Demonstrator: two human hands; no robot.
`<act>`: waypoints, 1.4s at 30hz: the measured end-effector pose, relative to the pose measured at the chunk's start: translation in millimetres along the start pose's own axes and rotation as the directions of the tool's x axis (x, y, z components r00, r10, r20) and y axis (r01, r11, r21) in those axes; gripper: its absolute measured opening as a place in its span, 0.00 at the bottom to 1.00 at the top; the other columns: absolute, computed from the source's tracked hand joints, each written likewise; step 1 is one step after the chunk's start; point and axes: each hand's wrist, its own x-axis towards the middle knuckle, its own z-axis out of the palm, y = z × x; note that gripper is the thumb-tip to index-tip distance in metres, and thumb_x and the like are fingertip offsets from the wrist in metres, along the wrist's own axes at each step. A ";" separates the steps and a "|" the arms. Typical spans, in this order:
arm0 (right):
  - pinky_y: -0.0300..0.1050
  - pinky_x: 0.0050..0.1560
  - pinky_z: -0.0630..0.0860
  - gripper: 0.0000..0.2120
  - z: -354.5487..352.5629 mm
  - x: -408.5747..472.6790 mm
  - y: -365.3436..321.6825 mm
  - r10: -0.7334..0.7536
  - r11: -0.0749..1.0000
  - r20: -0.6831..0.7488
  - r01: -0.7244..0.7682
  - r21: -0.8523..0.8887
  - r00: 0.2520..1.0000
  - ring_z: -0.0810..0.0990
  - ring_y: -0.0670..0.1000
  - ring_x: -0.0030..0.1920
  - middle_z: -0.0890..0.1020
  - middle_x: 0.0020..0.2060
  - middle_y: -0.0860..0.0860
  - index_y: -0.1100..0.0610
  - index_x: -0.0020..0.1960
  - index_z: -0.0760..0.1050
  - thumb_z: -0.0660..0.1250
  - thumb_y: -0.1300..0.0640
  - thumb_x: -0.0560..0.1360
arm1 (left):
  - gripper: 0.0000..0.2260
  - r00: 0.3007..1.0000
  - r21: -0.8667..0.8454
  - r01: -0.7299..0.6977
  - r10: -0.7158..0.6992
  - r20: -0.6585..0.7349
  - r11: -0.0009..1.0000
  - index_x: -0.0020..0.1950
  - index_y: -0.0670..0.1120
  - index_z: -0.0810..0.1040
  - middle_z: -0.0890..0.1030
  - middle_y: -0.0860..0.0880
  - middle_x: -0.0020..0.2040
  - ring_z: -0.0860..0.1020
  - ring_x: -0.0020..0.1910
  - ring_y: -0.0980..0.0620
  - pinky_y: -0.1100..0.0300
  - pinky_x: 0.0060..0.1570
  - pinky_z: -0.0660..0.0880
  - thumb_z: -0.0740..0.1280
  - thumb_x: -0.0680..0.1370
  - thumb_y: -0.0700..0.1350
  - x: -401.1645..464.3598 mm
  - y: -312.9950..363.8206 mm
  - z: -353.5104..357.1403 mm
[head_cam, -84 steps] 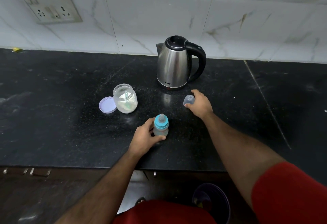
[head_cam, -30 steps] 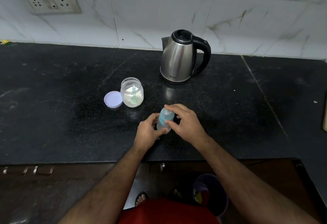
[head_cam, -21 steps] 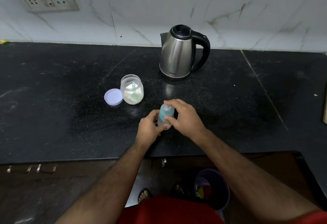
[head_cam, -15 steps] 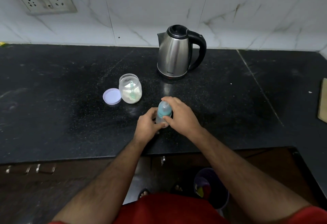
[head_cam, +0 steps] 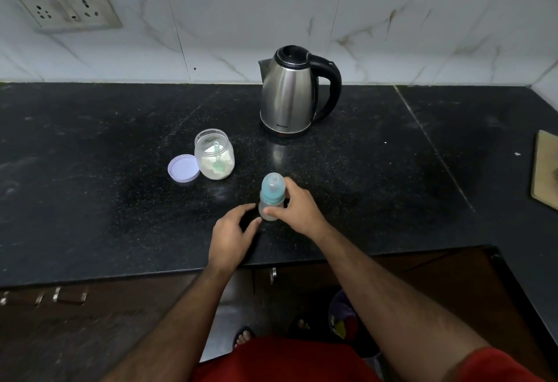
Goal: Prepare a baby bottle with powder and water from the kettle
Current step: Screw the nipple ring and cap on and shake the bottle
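A small baby bottle (head_cam: 271, 196) with a teal collar and a clear cap over the teat stands on the black counter (head_cam: 90, 188) near its front edge. My right hand (head_cam: 297, 211) grips the bottle's body from the right. My left hand (head_cam: 232, 232) lies just left of the bottle, fingers relaxed and holding nothing. Behind stands a steel kettle (head_cam: 290, 94) with a black handle, lid closed. An open clear jar (head_cam: 214, 155) of white powder with a teal scoop inside sits to the left, its lilac lid (head_cam: 183, 168) beside it.
A wooden board (head_cam: 546, 170) lies at the counter's right edge. A wall socket plate (head_cam: 60, 1) is mounted at the upper left on the tiled wall. Below the counter are cabinet fronts and a dark bucket (head_cam: 344, 315) on the floor.
My right hand brought the clear cap from the counter onto the bottle. My left hand has since let go of the bottle and drawn back a little; the right hand now holds it.
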 end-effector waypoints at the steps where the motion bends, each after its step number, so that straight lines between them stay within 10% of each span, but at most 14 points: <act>1: 0.47 0.62 0.75 0.30 0.6 0.3 0.8 -0.005 1.000 -0.009 0.005 -0.003 1.000 0.77 0.46 0.59 0.80 0.60 0.49 0.55 0.66 0.71 0.79 0.55 0.68 | 0.17 1.000 0.025 -0.010 0.011 -0.012 1.000 0.65 0.47 0.80 0.83 0.50 0.61 0.80 0.60 0.55 0.64 0.60 0.71 0.73 0.77 0.48 -2.4 -0.1 -0.8; 10: 0.54 0.62 0.77 0.29 -23.2 -10.3 22.1 -0.044 0.995 -0.087 0.051 0.087 0.995 0.79 0.48 0.59 0.80 0.59 0.50 0.56 0.67 0.71 0.78 0.56 0.69 | 0.19 0.997 0.240 -0.080 0.076 0.028 0.967 0.67 0.45 0.79 0.77 0.46 0.70 0.70 0.74 0.47 0.49 0.74 0.64 0.71 0.78 0.51 4.8 -0.3 11.2; 20: 0.53 0.60 0.79 0.44 -75.0 -8.1 27.3 -0.088 0.885 -0.135 0.139 0.444 0.987 0.83 0.48 0.58 0.81 0.60 0.48 0.32 0.75 0.51 0.73 0.57 0.73 | 0.36 0.980 0.529 -0.061 -0.049 0.193 0.847 0.81 0.50 0.58 0.52 0.45 0.83 0.44 0.82 0.46 0.48 0.78 0.41 0.53 0.78 0.69 25.5 -10.9 29.9; 24: 0.41 0.52 0.81 0.42 -93.7 -2.9 20.3 -0.108 0.819 -0.156 0.177 0.546 0.982 0.84 0.48 0.56 0.83 0.56 0.45 0.34 0.74 0.52 0.72 0.61 0.75 | 0.39 0.986 0.591 -0.069 -0.034 0.161 0.804 0.81 0.51 0.58 0.53 0.46 0.82 0.45 0.82 0.48 0.48 0.79 0.41 0.45 0.77 0.72 22.0 -16.7 36.5; 32: 0.52 0.47 0.83 0.37 -128.6 5.7 2.0 -0.028 0.622 -0.346 0.287 0.729 0.938 0.85 0.53 0.53 0.85 0.52 0.46 0.44 0.77 0.53 0.70 0.55 0.76 | 0.37 0.992 0.596 -0.052 -0.028 0.123 0.801 0.80 0.52 0.61 0.55 0.48 0.82 0.48 0.82 0.50 0.49 0.79 0.44 0.48 0.77 0.73 22.3 -19.5 38.5; 42: 0.49 0.43 0.82 0.34 -106.8 -24.5 4.0 0.010 0.545 -0.243 0.198 0.815 0.970 0.85 0.50 0.50 0.85 0.51 0.45 0.43 0.74 0.59 0.70 0.55 0.74 | 0.38 0.993 0.584 -0.044 -0.031 0.118 0.811 0.79 0.52 0.62 0.56 0.47 0.82 0.49 0.82 0.49 0.48 0.80 0.45 0.49 0.75 0.72 22.7 -14.8 37.7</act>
